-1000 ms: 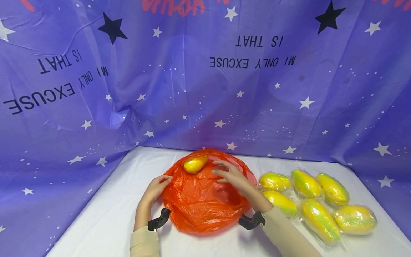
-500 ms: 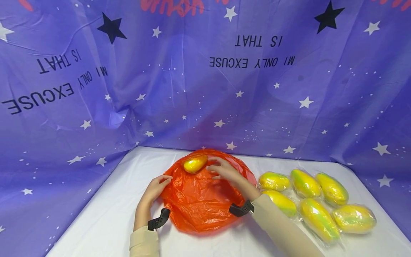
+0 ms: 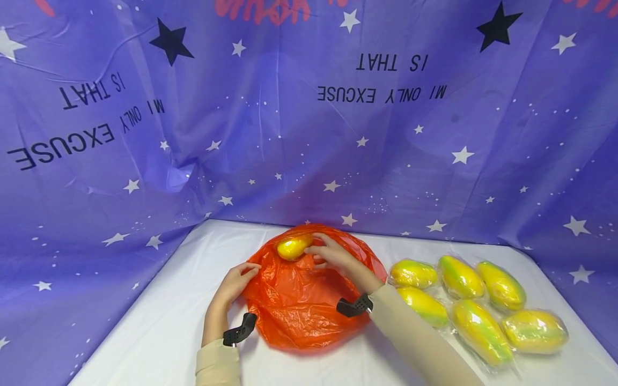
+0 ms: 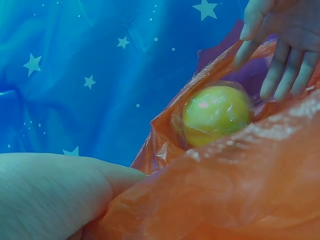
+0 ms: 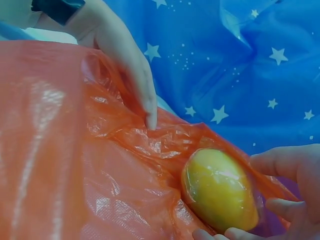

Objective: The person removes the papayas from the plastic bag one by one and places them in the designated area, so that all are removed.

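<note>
A red plastic bag (image 3: 299,321) lies on the table with its mouth spread wide. Inside, near its far rim, sits a yellow mango (image 3: 293,248) in clear wrap. My left hand (image 3: 235,281) pinches the bag's left rim between thumb and fingers; the left wrist view has this hand (image 4: 55,192) at the lower left. Over the bag, my right hand (image 3: 338,258) reaches in from the right, fingers spread beside the mango. In the right wrist view the fingers come close around the mango (image 5: 220,190); whether the lower fingertips touch it, I cannot tell.
Several wrapped yellow-green mangoes (image 3: 478,327) lie to the right of the bag, close to my right forearm. The white table (image 3: 159,321) meets a purple star-printed cloth (image 3: 270,134) behind and at the sides.
My right hand has moved left across the bag, from a short way off to right beside the mango. The left hand keeps its place on the rim.
</note>
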### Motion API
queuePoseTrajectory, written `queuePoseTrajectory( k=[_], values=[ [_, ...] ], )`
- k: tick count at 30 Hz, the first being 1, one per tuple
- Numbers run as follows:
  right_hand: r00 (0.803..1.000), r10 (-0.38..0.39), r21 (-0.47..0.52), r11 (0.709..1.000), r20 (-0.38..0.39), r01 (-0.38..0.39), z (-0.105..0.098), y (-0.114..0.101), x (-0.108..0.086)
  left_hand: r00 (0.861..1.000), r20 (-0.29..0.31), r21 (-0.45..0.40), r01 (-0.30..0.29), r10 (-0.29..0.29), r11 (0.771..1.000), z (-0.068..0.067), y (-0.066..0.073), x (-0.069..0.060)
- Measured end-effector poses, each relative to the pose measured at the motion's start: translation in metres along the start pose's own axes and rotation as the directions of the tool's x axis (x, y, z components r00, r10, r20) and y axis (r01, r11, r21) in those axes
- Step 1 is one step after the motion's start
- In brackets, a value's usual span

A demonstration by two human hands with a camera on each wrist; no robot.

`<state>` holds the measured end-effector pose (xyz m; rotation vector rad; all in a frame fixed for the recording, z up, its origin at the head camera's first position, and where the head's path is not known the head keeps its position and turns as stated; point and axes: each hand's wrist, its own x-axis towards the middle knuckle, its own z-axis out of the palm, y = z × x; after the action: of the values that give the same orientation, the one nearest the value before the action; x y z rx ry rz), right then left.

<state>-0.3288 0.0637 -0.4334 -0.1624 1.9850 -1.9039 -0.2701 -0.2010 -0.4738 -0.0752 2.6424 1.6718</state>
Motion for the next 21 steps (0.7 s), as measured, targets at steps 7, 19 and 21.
queuePoseTrajectory(
  k=[7, 19, 21],
  values=[
    [1.0, 0.019, -0.01, 1.0, -0.011, -0.019, 0.001, 0.001, 0.008, 1.0, 0.002, -0.012, -0.003, 0.003, 1.0, 0.001, -0.001, 0.001],
    [0.989, -0.014, -0.214, 0.977, -0.147, -0.018, 0.02, 0.003, 0.024, 1.0, 0.001, -0.002, -0.007, 0.007, 1.0, 0.0, -0.002, 0.001],
    [0.98, -0.05, -0.304, 0.953, -0.191, -0.01, 0.024, 0.004, 0.027, 1.0, 0.001, -0.001, -0.004, 0.004, 1.0, 0.0, -0.001, 0.001]
  ],
)
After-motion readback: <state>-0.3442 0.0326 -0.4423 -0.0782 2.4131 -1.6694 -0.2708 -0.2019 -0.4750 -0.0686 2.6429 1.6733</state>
